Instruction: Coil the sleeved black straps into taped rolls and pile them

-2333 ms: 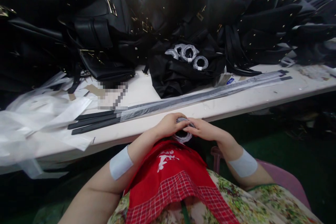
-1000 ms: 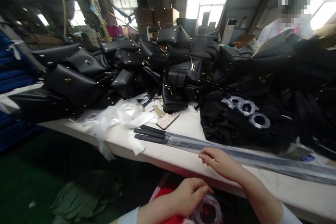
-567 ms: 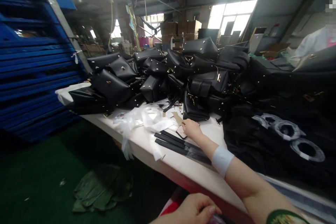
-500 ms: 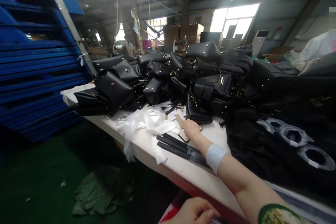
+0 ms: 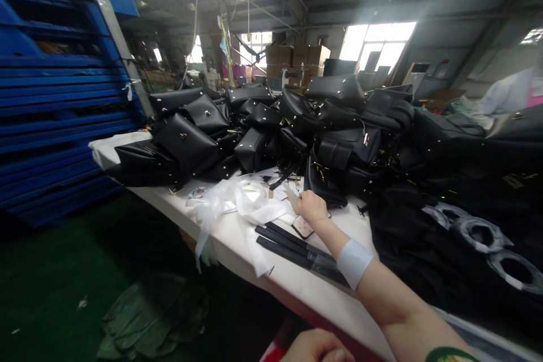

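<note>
My right hand (image 5: 313, 207) reaches far across the white table (image 5: 297, 288), its fingers curled over the far end of a phone (image 5: 304, 228) lying there. A white band sits on that wrist. The phone lies just beyond the ends of long black straps (image 5: 288, 243) in a clear sleeve. Only the knuckles and thumb of my left hand (image 5: 318, 350) show at the bottom edge; it is curled closed, and what it holds is hidden.
A heap of black leather bags (image 5: 263, 124) fills the back of the table. White plastic wrappers (image 5: 241, 203) lie left of the phone. Coiled wrapped straps (image 5: 481, 232) rest on black cloth at right. Blue pallets (image 5: 51, 96) stand at left. A person (image 5: 509, 96) is far right.
My head lifted and turned left. The right hand left the coiled strap at my lap and stretched out to the phone. The left hand stayed low and slid to the frame's edge.
</note>
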Tool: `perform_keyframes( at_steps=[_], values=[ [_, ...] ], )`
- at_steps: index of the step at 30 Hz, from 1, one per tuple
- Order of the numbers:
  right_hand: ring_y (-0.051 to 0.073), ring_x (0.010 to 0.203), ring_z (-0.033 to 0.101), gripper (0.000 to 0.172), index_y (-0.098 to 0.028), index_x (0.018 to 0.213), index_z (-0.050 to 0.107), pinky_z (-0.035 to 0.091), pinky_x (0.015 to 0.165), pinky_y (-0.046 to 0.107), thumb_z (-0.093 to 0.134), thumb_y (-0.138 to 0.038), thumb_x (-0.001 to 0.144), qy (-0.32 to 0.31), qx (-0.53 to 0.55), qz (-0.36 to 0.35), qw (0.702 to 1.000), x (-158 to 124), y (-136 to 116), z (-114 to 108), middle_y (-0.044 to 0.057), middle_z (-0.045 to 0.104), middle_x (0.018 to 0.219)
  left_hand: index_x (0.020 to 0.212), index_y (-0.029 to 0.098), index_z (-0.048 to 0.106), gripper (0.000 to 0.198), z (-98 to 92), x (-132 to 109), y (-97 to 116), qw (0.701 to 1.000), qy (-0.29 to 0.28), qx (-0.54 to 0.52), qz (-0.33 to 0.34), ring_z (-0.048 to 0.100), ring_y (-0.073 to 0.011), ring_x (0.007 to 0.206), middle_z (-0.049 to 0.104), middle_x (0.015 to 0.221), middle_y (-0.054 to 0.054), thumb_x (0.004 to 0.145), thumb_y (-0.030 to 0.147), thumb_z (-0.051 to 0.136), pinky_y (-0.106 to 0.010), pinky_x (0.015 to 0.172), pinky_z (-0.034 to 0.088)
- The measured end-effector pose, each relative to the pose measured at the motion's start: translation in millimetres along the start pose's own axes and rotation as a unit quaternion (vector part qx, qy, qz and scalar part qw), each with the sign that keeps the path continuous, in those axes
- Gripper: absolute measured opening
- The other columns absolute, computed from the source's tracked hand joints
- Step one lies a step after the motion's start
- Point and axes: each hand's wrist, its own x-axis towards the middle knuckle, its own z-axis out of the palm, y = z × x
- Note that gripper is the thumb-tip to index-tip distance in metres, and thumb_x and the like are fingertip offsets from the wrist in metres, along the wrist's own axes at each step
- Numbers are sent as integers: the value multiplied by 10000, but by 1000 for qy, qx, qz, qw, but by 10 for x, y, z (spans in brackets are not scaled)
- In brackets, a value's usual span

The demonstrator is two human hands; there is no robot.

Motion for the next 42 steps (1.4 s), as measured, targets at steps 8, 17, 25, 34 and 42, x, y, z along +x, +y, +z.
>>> perform_keyframes(
  at_steps=[8,17,25,34,42],
  values=[
    [139,595,641,185,-181,996,499,493,627,266,375,-313,958,-105,419,12,902,-1716,750,-325,26,676,788,1062,139,704,621,102,-48,128,978,-7,-182,-99,637,-167,586,740,841,-85,875,662,426,-282,578,524],
    [122,562,540,161,-191,751,643,382,539,230,620,-328,832,-152,303,73,938,-3260,1203,-795,-3,638,637,926,152,770,533,283,216,171,981,-67,-159,-84,696,-246,867,771,935,-98,891,577,449,-379,857,529],
    [134,540,559,90,-204,747,651,309,549,249,607,-265,796,-152,144,92,974,-3542,1023,-647,0,661,617,997,135,728,475,506,318,223,985,-96,-112,-85,675,-232,894,753,967,-99,889,529,487,-365,890,501],
    [130,622,573,190,-175,760,669,369,588,228,638,-344,843,-103,311,113,938,-3449,1162,-411,18,678,691,937,123,704,318,644,306,428,992,-119,-15,-29,629,-193,817,719,903,-77,872,359,502,-287,779,489],
    [96,439,461,453,-166,738,587,343,440,214,574,-613,810,-97,578,255,769,-3493,1281,10,-21,559,544,685,146,629,257,787,210,534,995,-68,72,3,571,-145,624,654,674,-30,851,333,570,-240,629,440]
  ],
)
